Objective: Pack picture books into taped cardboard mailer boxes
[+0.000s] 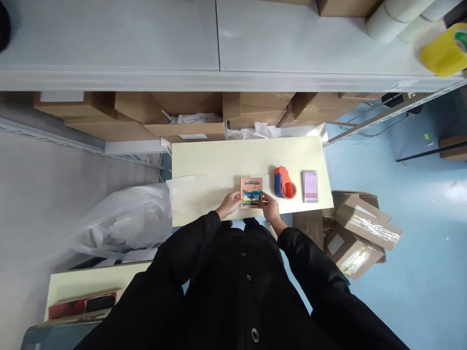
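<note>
A small flat card-like pack with an orange top and a colourful picture lies near the front edge of a pale yellow table. My left hand grips its left side and my right hand grips its right side, fingers curled on the edges. An orange and blue tape dispenser stands just right of the pack. Further right lies a small pinkish rectangle, blurred. A sheet of clear plastic covers the table's left part.
Open cardboard boxes stand behind the table under a grey shelf. Taped cartons lie on the blue floor at right. A white plastic bag sits left. Rolls, one yellow, rest on the shelf.
</note>
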Demonstrator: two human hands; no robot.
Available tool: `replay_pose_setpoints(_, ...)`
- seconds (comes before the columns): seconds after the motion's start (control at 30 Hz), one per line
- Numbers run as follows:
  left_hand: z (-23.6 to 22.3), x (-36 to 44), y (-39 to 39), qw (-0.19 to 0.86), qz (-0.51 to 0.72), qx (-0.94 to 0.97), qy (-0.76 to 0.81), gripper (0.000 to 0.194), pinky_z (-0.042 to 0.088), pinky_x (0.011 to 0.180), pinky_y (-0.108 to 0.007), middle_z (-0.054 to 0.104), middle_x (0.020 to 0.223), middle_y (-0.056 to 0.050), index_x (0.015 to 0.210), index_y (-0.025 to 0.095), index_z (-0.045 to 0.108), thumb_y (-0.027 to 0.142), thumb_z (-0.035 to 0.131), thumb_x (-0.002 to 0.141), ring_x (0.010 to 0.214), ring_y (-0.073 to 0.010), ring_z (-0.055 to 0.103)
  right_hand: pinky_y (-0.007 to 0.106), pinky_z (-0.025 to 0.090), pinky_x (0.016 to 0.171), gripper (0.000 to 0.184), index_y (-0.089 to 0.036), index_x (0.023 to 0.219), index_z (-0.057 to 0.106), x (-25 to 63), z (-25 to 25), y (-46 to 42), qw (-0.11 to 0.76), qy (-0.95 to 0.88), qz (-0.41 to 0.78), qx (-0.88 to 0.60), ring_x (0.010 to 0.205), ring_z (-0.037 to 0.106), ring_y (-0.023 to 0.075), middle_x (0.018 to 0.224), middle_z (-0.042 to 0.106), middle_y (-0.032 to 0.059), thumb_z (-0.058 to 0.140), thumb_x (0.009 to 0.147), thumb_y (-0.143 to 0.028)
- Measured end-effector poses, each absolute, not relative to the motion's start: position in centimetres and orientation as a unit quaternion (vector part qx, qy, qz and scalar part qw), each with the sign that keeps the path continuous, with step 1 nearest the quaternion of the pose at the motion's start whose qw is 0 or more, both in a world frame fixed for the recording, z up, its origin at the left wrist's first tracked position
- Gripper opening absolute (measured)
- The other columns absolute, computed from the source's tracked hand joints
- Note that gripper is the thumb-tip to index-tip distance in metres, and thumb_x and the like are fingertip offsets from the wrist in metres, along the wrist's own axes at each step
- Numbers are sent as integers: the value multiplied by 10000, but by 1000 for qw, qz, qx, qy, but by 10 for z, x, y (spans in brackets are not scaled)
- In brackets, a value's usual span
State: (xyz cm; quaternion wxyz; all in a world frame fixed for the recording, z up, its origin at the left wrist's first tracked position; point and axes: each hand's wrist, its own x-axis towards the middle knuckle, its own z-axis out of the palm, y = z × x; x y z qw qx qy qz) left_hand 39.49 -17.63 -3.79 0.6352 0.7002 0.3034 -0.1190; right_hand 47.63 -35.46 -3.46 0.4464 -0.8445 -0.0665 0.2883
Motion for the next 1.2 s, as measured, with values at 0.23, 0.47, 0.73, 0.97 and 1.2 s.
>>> replay_pose_setpoints(0.23, -44, 425, -216, 608, -147, 726, 287, 395, 511, 817, -307, 690, 951, -77, 1072, 152, 643, 107, 520, 700, 892, -210, 648, 340, 560, 686, 402, -188, 1185, 585, 498, -50, -382, 400, -104, 269, -870, 726, 684, 196, 926, 708, 79, 433, 814, -158)
replay_pose_setpoints(0.47, -54, 406, -214, 367, -171, 895, 187, 551, 369, 1043, -409, 544, 1282, -155, 1291, 162, 523, 207, 572, 744, 1261, -302, 449, 425, 481, 910, 494, -118, 1243, 530, 491, -70, -383, 275, -172, 205, -923, 1021, 595, 267, 1102, 622, 173, 387, 771, -86)
replay_pose_setpoints(0.73, -47, 372, -192, 237, -256, 930, 115, 748, 172, 1114, -572, 108, 1584, -136, 1474, 196, 260, 257, 560, 791, 1448, -345, 73, 477, 369, 1036, 624, -112, 1322, 463, 475, -69, -380, 202, -266, 204, -920, 1246, 422, 319, 1343, 465, 192, 483, 699, -84)
replay_pose_setpoints(0.97, -48, 366, -187, 217, -264, 930, 136, 775, 85, 1117, -616, 121, 1587, -92, 1475, 268, 257, 268, 587, 774, 1454, -316, 79, 464, 350, 1053, 647, -143, 1317, 481, 474, -69, -366, 175, -279, 217, -919, 1288, 398, 312, 1361, 464, 173, 519, 674, -78)
replay_pose_setpoints(1.2, -54, 350, -169, 205, -258, 932, 148, 781, 25, 1120, -618, 131, 1586, -75, 1472, 290, 264, 262, 604, 769, 1454, -307, 93, 464, 317, 1074, 632, -110, 1318, 475, 468, -68, -351, 172, -310, 250, -901, 1327, 360, 311, 1394, 431, 202, 569, 694, -109)
